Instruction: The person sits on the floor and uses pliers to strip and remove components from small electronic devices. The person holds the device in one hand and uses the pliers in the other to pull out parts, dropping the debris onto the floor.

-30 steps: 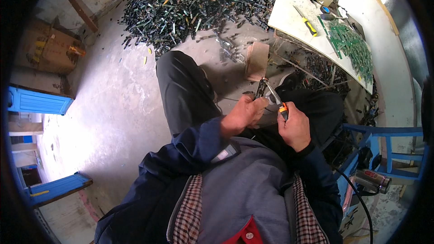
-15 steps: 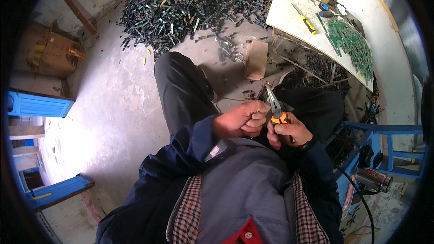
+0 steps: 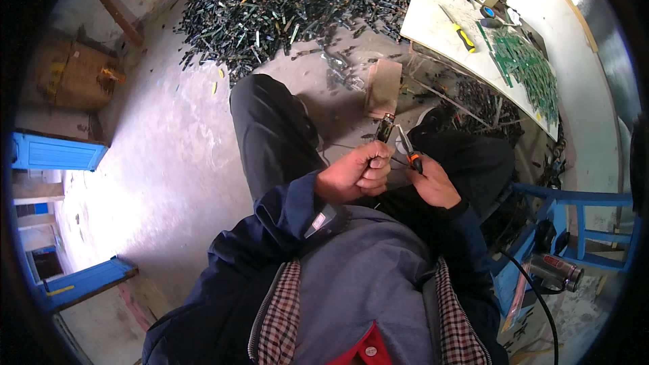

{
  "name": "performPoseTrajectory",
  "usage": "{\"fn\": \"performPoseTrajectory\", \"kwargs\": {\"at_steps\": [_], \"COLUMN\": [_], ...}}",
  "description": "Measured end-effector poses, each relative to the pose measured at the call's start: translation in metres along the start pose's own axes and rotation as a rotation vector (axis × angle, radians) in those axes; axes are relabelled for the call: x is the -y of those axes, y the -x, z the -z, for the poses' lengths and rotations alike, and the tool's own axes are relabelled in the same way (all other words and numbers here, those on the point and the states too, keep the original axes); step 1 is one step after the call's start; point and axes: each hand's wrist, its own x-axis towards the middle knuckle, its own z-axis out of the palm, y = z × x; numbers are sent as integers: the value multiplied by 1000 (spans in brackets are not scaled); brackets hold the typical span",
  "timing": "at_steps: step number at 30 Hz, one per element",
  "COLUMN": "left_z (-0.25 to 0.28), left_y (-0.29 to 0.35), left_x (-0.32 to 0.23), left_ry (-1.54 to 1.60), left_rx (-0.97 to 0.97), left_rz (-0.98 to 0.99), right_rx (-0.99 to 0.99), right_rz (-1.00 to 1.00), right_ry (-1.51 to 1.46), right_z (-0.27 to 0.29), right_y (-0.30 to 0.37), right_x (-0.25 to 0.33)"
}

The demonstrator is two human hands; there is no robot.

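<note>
Over the lap, just below the white table (image 3: 433,27): left hand (image 3: 355,174) fisted around a small dark strip (image 3: 385,127) standing upright from the fist; right hand (image 3: 433,184) clenched on orange-handled pliers (image 3: 408,149), tips just beside the strip. Beyond, green scrap pile (image 3: 297,0) on concrete floor (image 3: 169,155).

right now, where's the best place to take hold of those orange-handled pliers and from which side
Probably by the orange handles, coming from the right. The pliers point up and away, with their metal nose toward the small dark strip in the left hand, so the handle end sits lowest and nearest the right hand, which already wraps it.
</note>
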Motion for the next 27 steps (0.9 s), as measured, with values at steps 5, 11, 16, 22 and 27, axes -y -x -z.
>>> {"fn": "performPoseTrajectory", "kwargs": {"at_steps": [5, 11, 16, 22, 27], "left_z": [2, 6, 4, 1, 3], "left_y": [0, 0, 0, -1, -3], "left_x": [0, 1, 2, 4, 4], "left_ry": [-14, -17, -66, -171, -171], "left_rx": [-49, -62, -84, -166, -218], "left_rz": [4, -2, 1, -1, 18], "right_rx": [223, 108, 186, 254, 312], "right_rz": [-177, 71, 94, 15, -172], "right_ry": [-208, 112, 85, -123, -768], "right_z": [13, 7, 16, 30, 41], "right_y": [-4, 4, 5, 13, 24], "right_x": [11, 7, 7, 28, 59]}}
